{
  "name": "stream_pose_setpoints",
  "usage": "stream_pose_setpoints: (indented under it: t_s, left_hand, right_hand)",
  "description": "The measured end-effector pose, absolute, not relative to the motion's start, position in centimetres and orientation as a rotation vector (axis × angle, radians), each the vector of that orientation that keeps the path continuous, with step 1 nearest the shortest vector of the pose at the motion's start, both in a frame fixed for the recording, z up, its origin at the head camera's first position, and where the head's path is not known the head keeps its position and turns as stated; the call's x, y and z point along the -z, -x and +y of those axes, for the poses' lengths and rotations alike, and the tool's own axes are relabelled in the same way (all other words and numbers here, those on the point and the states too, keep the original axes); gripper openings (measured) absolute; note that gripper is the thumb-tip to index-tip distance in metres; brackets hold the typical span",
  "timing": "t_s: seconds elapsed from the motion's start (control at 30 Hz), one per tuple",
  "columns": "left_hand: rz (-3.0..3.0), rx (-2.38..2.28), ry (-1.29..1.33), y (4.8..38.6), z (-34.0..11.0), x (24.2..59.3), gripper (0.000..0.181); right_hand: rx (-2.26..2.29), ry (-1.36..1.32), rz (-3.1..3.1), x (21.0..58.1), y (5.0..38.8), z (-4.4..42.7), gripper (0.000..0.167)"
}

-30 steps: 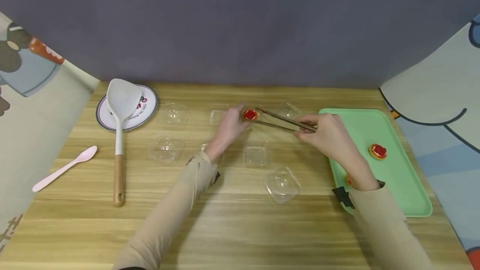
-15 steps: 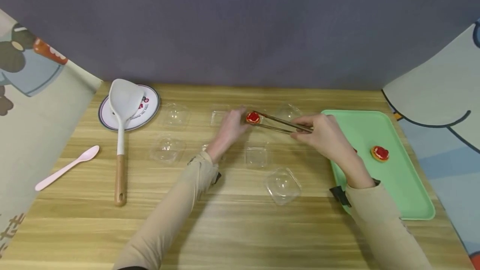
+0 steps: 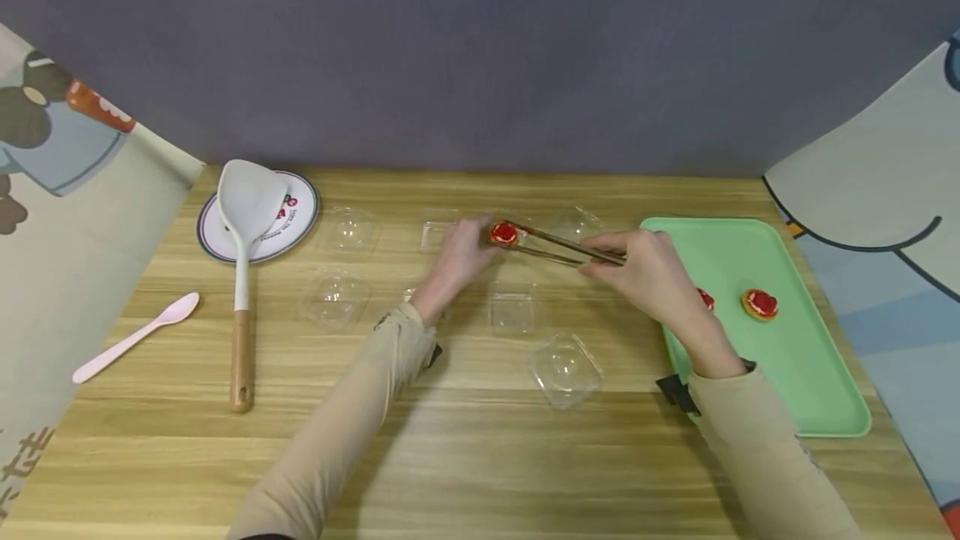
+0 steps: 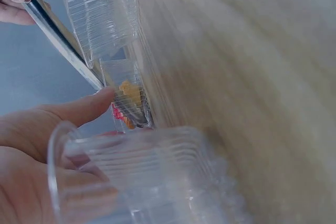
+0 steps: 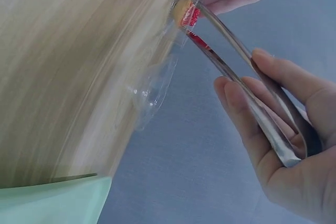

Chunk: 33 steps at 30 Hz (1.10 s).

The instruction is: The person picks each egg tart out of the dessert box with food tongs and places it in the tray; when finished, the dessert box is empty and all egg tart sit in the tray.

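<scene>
My right hand holds metal tongs, squeezed between thumb and fingers in the right wrist view. The tongs' tips lie on either side of a small tart with red topping, and there is red smear on one arm. That tart is in a small clear plastic box, seen sideways in the left wrist view. My left hand holds the box's near side, thumb at its rim; the other fingers are partly hidden behind another clear container. Whether the tongs still grip the tart is unclear.
On the right, a green tray bears tarts. Several clear boxes and lids lie around the hands. At left are a plate, a white turner on it, and a pink spoon.
The tongs and tart have shifted only slightly between frames. My right hand has moved a little left, baring more of the second tart on the tray. My left hand stays at the box.
</scene>
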<state>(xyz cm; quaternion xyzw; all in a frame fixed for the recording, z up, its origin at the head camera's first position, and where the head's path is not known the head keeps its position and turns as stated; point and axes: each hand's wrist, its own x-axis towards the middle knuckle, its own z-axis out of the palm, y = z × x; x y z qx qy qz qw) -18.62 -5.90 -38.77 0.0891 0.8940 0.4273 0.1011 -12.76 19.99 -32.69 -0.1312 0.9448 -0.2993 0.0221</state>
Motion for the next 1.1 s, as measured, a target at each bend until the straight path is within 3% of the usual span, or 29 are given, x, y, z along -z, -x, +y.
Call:
stream_pose_setpoints:
  t_s: [0.4,0.67,1.1]
  left_hand:
    - [2.659,-1.288,-0.279,18.36,-6.11,38.75,0.043]
    - [2.642,-1.314,-0.227,18.02,-6.38,38.7,0.055]
    - [2.629,-1.365,-0.232,18.11,-6.5,38.79,0.053]
  right_hand:
    - [0.983,0.388,2.934,32.93,12.41,20.28,0.032]
    - [0.994,0.41,2.956,33.17,12.11,20.48,0.031]
    - [0.989,0.396,2.945,33.15,11.97,20.65,0.031]
